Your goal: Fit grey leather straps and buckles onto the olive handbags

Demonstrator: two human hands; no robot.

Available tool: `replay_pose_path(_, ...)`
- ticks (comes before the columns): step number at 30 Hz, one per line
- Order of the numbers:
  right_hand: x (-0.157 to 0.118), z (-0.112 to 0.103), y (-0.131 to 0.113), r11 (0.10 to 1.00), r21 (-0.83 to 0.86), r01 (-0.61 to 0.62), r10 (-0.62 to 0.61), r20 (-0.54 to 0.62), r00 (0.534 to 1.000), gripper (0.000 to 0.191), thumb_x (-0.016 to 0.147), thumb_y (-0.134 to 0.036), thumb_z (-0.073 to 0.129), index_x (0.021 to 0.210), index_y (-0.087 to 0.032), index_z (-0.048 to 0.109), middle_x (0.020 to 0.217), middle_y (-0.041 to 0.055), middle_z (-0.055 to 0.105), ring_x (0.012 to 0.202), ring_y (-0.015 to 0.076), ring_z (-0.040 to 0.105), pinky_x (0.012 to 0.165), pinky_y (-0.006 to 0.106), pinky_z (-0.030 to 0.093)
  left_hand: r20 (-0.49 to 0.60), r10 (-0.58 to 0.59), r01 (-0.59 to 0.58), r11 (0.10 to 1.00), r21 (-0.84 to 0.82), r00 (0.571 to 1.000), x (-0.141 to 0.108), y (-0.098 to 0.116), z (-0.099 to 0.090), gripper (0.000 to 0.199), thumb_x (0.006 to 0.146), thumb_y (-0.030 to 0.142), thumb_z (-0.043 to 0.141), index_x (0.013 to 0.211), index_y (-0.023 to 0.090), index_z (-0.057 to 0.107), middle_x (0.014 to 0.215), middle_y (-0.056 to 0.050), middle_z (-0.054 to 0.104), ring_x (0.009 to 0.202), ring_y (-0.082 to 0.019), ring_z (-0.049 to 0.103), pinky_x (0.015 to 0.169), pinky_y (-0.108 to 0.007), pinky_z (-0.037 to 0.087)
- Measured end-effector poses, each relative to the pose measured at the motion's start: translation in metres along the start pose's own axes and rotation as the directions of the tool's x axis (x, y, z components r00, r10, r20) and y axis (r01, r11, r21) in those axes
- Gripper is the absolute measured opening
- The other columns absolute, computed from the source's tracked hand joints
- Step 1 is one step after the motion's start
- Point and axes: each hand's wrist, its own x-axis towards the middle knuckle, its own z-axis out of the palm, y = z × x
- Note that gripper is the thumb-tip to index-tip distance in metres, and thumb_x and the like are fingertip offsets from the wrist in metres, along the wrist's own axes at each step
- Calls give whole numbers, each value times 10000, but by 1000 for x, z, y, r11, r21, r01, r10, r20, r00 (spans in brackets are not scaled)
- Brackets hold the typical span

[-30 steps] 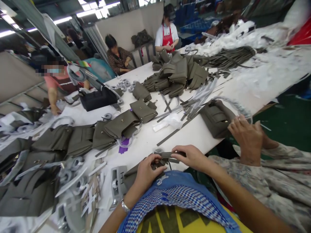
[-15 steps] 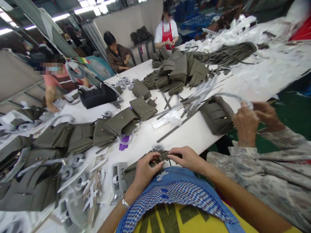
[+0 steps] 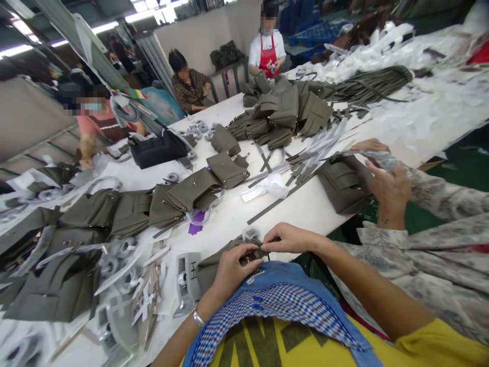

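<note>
An olive-grey bag (image 3: 210, 265) lies at the table's front edge, partly hidden behind my left hand (image 3: 233, 270) and the blue apron. My left hand, with a silver bracelet at the wrist, is closed on the bag's upper edge near a small metal piece. Thumb and fingertips of my right hand (image 3: 288, 238) pinch the end of a narrow olive strap beside it. Both hands nearly touch. A clear tape roll (image 3: 251, 233) sits just behind them. A grey tape dispenser (image 3: 186, 283) stands left of the bag.
A row of olive bags (image 3: 130, 211) runs along the left; a bag pile (image 3: 280, 104) and strips lie farther back. At right, a co-worker's hands (image 3: 389, 191) work at another bag (image 3: 344, 183). Three people sit or stand across the white table (image 3: 305, 211).
The view has shifted slightly. My right hand has moved a little left, closer to my left hand. The co-worker's hands beside me have moved apart over their bag.
</note>
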Motion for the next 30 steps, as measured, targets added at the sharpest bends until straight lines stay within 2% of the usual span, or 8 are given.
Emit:
replay_pose_path(3, 0, 2, 1, 999, -46, -19, 18, -23, 1000, 284, 841, -369, 546, 765, -146, 704, 573, -32, 514, 566, 103, 442, 529, 210, 312, -9, 3, -3, 1000, -3, 1000, -1, 1, 0, 277, 766, 308, 718, 1027, 223, 681, 898, -17, 736, 759, -163, 670, 728, -259, 537)
replay_pose_path(8, 1, 2, 2, 999, -9, 36, -36, 64, 997, 266, 840, -347, 541, 731, -148, 680, 577, -48, 486, 577, 96, 434, 545, 204, 316, 45, 45, -42, 997, -68, 998, -3, 3, 2, 295, 774, 315, 716, 1051, 228, 663, 978, -13, 733, 838, -159, 674, 781, -243, 531)
replay_pose_path(12, 9, 9, 4, 994, -104, 34, -29, 50, 998, 261, 837, -335, 544, 703, -150, 669, 568, -48, 480, 578, 103, 430, 542, 206, 309, 46, 39, -33, 993, -110, 998, -4, 2, 4, 263, 793, 314, 692, 1039, 229, 653, 985, -12, 726, 875, -162, 676, 811, -251, 533)
replay_pose_path(15, 9, 15, 0, 978, -207, 28, -31, -14, 999, 260, 868, -343, 517, 773, -163, 680, 619, -24, 565, 603, 123, 482, 561, 216, 322, 23, 0, 3, 986, -167, 1000, -4, 1, 3, 278, 799, 287, 679, 1066, 230, 628, 1019, -14, 720, 927, -167, 680, 850, -267, 535)
replay_pose_path(19, 1, 13, -6, 958, -287, 5, -41, -119, 992, 176, 856, -325, 572, 965, -201, 633, 768, 9, 667, 688, 157, 568, 607, 228, 349, 2, -71, 70, 972, -225, 997, -1, 1, 2, 426, 750, 266, 721, 1143, 229, 561, 1071, -32, 712, 970, -192, 685, 849, -297, 547)
replay_pose_path(23, 3, 13, -7, 988, -145, 47, -60, -89, 994, 171, 865, -240, 559, 1034, -210, 555, 707, -29, 658, 664, 147, 587, 636, 225, 390, -71, -96, 79, 974, -210, 993, 3, 1, 4, 454, 687, 277, 779, 1088, 204, 579, 1015, -43, 696, 799, -164, 678, 717, -268, 560)
replay_pose_path(26, 7, 15, -6, 995, -62, 83, -86, -48, 995, 183, 877, -237, 547, 1056, -199, 542, 732, -27, 662, 680, 143, 597, 645, 226, 416, -103, -87, 64, 975, -211, 991, 4, 0, 5, 424, 686, 299, 788, 1059, 205, 611, 986, -47, 693, 849, -182, 670, 742, -277, 561)
replay_pose_path(30, 5, 12, -10, 959, -261, 113, -151, -128, 980, 337, 827, -379, 650, 1108, -207, 581, 925, 35, 682, 841, 191, 616, 735, 274, 439, -64, -115, 95, 960, -264, 991, 2, -1, -2, 450, 708, 275, 772, 1124, 210, 613, 1071, -69, 694, 966, -211, 671, 837, -316, 568)
